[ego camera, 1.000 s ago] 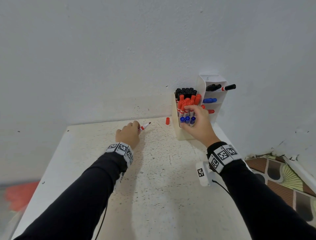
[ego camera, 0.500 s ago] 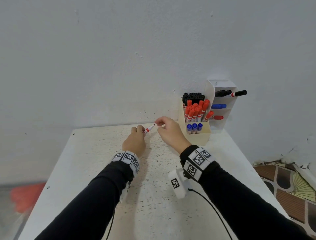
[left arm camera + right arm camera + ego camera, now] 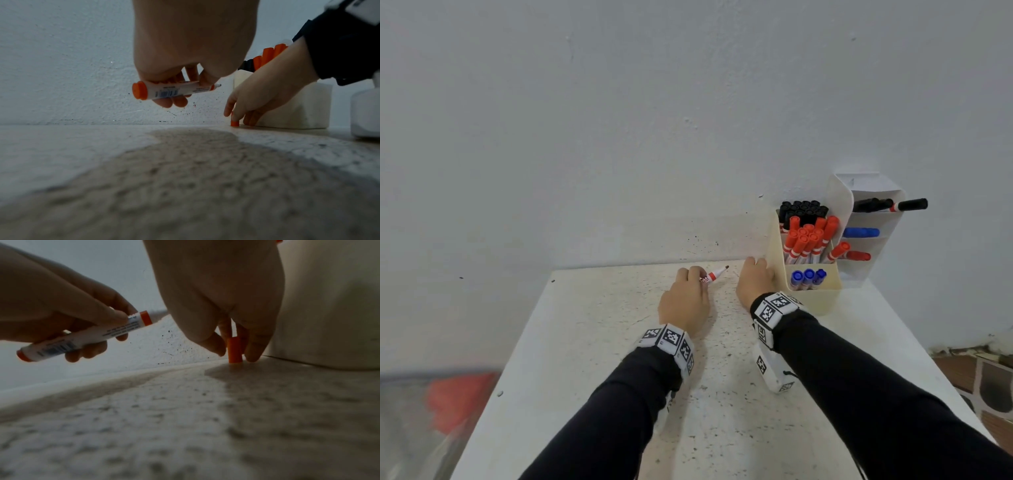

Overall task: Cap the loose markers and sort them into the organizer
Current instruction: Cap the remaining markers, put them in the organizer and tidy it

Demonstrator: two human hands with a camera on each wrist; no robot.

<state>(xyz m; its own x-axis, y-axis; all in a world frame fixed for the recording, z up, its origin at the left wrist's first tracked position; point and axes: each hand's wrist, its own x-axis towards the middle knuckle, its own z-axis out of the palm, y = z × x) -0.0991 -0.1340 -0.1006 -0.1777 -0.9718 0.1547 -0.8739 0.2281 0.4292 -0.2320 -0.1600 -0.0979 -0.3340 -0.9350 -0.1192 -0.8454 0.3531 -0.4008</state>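
the left hand (image 3: 683,301) has its fingers (image 3: 176,101) curled round the barrel of an uncapped red marker (image 3: 172,91), thumb pressed on top. the marker is lifted off the table (image 3: 592,342), lying near level, its bare tip pointing toward the right hand and its red end plug sticking out past the little-finger side. the left wrist hangs low above the table, palm down.

the right hand (image 3: 753,286) reaches down with fingertips (image 3: 213,345) closed in a pinch on a small red cap (image 3: 234,352) that stands upright on the table. thumb on one side, two fingers on the other, tips touching or nearly touching the surface. the cream organizer (image 3: 815,298), packed with capped markers, sits just beside the outer fingers of this hand. the right wrist is raised and tilted down toward the cap.
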